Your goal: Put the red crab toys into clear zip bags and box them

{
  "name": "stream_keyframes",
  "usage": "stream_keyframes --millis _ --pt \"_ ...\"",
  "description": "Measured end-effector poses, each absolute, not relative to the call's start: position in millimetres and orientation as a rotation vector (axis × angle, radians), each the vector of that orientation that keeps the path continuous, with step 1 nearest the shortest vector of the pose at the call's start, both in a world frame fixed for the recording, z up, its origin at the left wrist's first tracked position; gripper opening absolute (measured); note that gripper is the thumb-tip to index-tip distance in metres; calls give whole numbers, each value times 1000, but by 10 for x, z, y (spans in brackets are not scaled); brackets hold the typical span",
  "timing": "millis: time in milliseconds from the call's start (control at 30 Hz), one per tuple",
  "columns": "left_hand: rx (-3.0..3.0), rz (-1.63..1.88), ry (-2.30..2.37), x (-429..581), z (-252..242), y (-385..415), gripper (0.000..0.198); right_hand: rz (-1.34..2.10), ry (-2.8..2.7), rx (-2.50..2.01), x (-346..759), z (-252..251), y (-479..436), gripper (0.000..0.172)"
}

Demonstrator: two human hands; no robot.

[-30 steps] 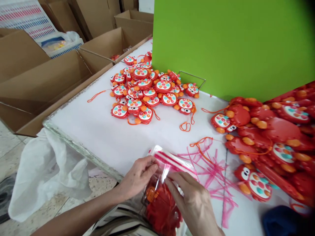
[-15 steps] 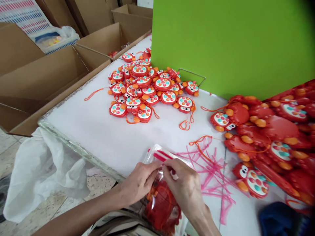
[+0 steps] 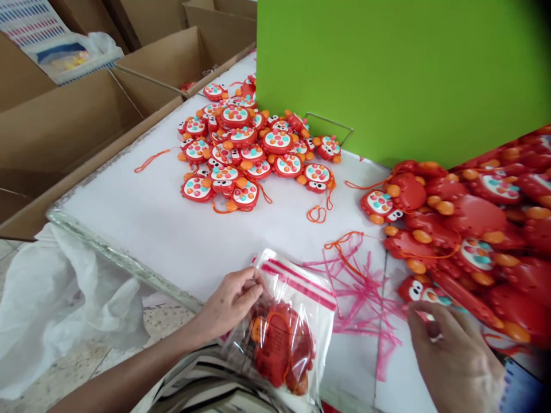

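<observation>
My left hand [image 3: 235, 301] pinches the left edge of a clear zip-top bag [image 3: 321, 338] with a pink seal strip. Inside the bag lies a red and orange crab-like toy [image 3: 278, 344], its back side up, with an orange cord. At the right, my right hand [image 3: 458, 355] is over a loose red toy [image 3: 415, 289] with big eyes. Thumb and forefinger are apart, with some of that toy showing between them; the other fingers are hidden. Pink strips [image 3: 365, 281] lie tangled between the bag and the right hand.
A pile of similar toys [image 3: 241, 137], dotted faces mostly up, lies at the back. More toys [image 3: 477, 218] are heaped at the right. A green board [image 3: 387, 74] stands behind. Cardboard boxes [image 3: 77, 126] line the left, and a white plastic sheet [image 3: 81, 304] hangs by the table edge.
My right hand has left the bag's seal and moved right to the loose toy. The left hand still holds the bag, whose top is now uncovered. The camera view has shifted slightly.
</observation>
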State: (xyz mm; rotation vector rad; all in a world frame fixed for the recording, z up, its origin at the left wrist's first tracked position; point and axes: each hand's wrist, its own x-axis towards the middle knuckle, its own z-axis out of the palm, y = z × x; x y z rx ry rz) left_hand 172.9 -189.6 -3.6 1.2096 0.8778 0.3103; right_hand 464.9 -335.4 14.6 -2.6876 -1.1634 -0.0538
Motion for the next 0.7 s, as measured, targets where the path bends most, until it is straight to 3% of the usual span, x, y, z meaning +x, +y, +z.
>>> stream_keyframes --millis 67,233,300,567,700 --pt "1164 338 848 1732 -48 -1906 10 22 -1151 -2520 4419 191 -3265 28" --pt "1128 356 855 1746 -36 -1926 11 1117 -1049 -2049 4004 91 -2956 33" --pt "1136 345 870 1747 -32 -1925 11 1335 -1017 -1886 3945 10 -2872 29" --pt "1335 325 921 1656 -108 -1844 13 1357 -925 -1773 4013 -145 -2953 17" --pt "1322 339 940 1679 -103 -1863 20 1299 -1014 -1849 3956 -111 -2985 21"
